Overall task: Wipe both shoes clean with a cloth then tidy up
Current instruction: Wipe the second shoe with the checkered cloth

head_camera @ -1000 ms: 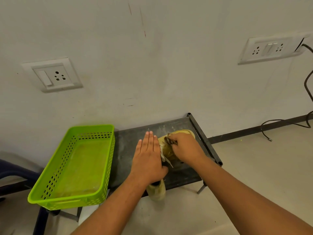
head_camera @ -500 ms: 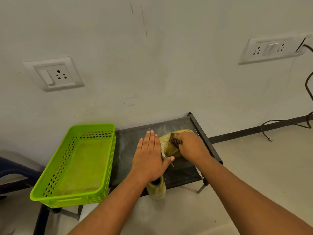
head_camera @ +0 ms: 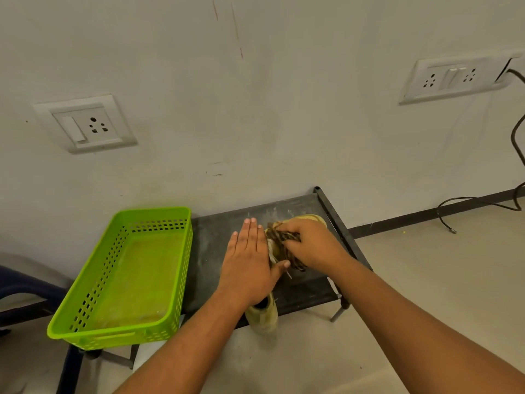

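Barely changed: left hand (head_camera: 247,263) stays flat on shoe (head_camera: 309,218), right hand (head_camera: 315,245) still grips cloth (head_camera: 284,237) atop it.

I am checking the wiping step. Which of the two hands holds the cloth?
The right hand: it grips the dark cloth against the yellow shoe. The left hand lies flat beside it, with its fingers straight.

Pretty flat, soft indoor light, kinda dim, with a greenish-grey cast over the wall (head_camera: 284,109). Shadows are faint and fuzzy, like the one under the green basket (head_camera: 153,213). The wide-angle lens tilts and bends the single socket plate (head_camera: 85,123) and the double socket plate (head_camera: 454,78) near the edges. The whole frame's a bit soft, mushiest around the right hand (head_camera: 312,245) and the dark cloth (head_camera: 284,236) it grips.
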